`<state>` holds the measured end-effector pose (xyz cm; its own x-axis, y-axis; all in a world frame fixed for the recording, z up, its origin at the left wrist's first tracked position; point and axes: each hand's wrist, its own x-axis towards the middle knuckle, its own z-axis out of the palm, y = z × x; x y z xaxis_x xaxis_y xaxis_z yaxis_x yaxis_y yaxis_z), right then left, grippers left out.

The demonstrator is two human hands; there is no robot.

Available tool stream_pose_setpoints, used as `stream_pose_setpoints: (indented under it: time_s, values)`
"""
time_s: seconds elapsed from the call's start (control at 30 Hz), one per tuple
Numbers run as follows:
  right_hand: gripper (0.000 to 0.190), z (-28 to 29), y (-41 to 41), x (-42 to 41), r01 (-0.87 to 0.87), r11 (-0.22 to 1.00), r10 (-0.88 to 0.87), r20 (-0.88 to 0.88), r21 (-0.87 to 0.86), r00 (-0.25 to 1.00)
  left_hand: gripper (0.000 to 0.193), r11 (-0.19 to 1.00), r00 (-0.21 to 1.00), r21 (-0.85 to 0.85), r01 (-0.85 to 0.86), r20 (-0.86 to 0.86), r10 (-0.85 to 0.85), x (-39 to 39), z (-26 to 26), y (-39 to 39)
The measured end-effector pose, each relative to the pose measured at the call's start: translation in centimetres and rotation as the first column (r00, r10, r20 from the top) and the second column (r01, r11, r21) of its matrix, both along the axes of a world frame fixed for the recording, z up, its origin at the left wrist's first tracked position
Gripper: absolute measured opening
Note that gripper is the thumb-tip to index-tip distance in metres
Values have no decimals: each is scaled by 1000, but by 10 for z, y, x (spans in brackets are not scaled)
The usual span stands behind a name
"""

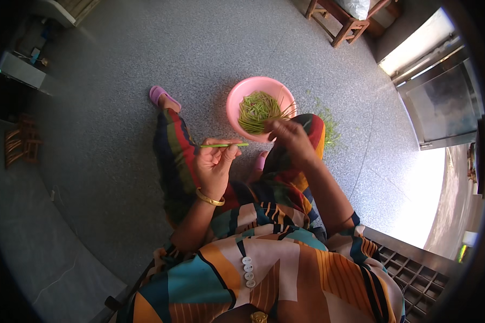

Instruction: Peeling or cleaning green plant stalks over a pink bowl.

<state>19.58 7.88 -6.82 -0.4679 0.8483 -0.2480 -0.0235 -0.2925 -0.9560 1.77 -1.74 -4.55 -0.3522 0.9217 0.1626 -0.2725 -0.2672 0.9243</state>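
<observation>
Between the thumb and fingers of my left hand [215, 163] is a thin green vegetable stem [226, 145], held roughly level. A pink plastic basin [233, 103] stands on the floor before me, holding a heap of cut green stems [260, 110]. Longer, thinner stems stick out over its right side. My right hand [290, 135], blurred, hovers at the basin's near right edge above my knee. Its fingers are drawn together, and whether anything is between them is unclear. Feathery green trimmings [329, 126] lie on the floor right of the basin, partly behind my knee.
Speckled grey floor [117, 80] surrounds me. A wooden stool [345, 24] bearing a white plastic bag [356, 7] stands at the far right. Beyond it is a metal door panel [442, 103] beside a bright doorway. Small wooden chairs [23, 141] are at the left.
</observation>
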Motion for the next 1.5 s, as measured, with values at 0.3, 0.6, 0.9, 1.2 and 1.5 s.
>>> stream_pose_setpoints:
  time_s: [0.3,0.6,0.9,1.2,1.5]
  values:
    - [21,23,-59,-23,-71,987,48,-157,-143,986,13,999,983,-35,-27,-181,20,0,-10,-3]
    - [11,47,-54,-17,-175,857,-17,366,486,931,14,996,803,-71,50,-590,-82,2,0,-1]
    - [10,50,-24,25,143,987,-146,36,80,989,15,790,847,-307,531,190,-496,-7,-3,-1]
    - [10,59,9,120,438,822,-541,261,364,800,15,781,820,-327,532,431,-377,-9,-16,1]
    - [21,12,35,212,190,656,-749,599,730,284,17,776,832,-338,532,381,-404,-3,-9,3]
